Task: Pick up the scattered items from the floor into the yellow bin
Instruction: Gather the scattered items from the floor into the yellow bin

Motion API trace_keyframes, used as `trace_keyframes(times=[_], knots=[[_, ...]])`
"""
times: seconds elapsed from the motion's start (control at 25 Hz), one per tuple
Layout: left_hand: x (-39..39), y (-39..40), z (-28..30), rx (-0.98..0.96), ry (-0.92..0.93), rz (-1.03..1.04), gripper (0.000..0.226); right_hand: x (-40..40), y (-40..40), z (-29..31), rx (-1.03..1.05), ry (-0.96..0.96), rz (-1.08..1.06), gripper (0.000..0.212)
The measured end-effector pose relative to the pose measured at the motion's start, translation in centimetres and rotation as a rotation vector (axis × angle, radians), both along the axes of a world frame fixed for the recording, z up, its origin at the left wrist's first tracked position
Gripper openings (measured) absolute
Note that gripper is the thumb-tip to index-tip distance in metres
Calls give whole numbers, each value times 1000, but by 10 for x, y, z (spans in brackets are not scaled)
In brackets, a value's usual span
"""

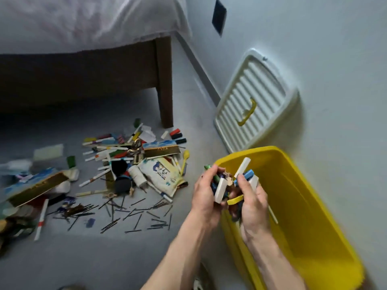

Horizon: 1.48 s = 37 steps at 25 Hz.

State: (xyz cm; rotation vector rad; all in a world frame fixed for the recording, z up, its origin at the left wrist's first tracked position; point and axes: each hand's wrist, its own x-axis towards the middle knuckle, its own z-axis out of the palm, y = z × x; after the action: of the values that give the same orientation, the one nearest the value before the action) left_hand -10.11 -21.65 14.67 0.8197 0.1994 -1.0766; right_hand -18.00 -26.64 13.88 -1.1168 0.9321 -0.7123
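On the grey floor (117,258), left to centre, lay scattered pens, sticks and printed packets (134,164), lettering too blurred to read. Over the near rim of the yellow plastic bin (310,227), left hand (206,197) and right hand (252,208) curled together, gripped a bundle of white, blue and yellow blocks (232,185).

A yellow bin (314,206), a ribbed white lid (253,97) with yellow handle (248,113), grey floor (104,258), brown bed frame (163,80).

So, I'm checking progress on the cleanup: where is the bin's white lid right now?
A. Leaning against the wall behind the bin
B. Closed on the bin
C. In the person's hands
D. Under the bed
A: the white lid stands tilted against the wall, behind the open yellow bin.
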Motion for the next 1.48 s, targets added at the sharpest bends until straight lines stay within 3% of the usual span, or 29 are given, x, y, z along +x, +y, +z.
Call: trace_keyframes(times=[0.08, 0.24, 0.4, 0.64, 0.88, 1.0, 1.08, 1.2, 1.28, 1.36, 1.48], knots=[[-17, -23, 7, 33, -6, -69, 21, -22, -21, 3, -50, 63, -83, 18], [-31, -40, 10, 52, -62, -256, 50, -44, -45, -3, -119, 109, -106, 20], [-27, -37, 2, 112, -188, -252, 62, -43, -46, -13, -64, 85, -120, 24], [-3, -2, -6, 74, -226, 22, 54, -19, -18, -15, 26, -25, 23, 44], [44, 81, -42, 142, -156, 300, 45, 53, 51, -31, 73, -55, 321, 44], [66, 120, -80, 349, -131, 382, 32, 87, 75, -59, 68, 63, 448, 42], [78, 145, -111, 574, -124, 412, 21, 101, 89, -90, 12, 224, 526, 23], [90, 184, -155, 888, -175, 382, 13, 101, 99, -143, -351, 695, 655, 15], [94, 215, -181, 1193, -390, 209, 24, 90, 105, -170, -465, 975, 679, 20], [94, 239, -197, 1424, -676, -66, 40, 83, 115, -188, -453, 992, 740, 23], [93, 244, -210, 1317, -836, -250, 44, 91, 140, -198, -488, 775, 943, 42]])
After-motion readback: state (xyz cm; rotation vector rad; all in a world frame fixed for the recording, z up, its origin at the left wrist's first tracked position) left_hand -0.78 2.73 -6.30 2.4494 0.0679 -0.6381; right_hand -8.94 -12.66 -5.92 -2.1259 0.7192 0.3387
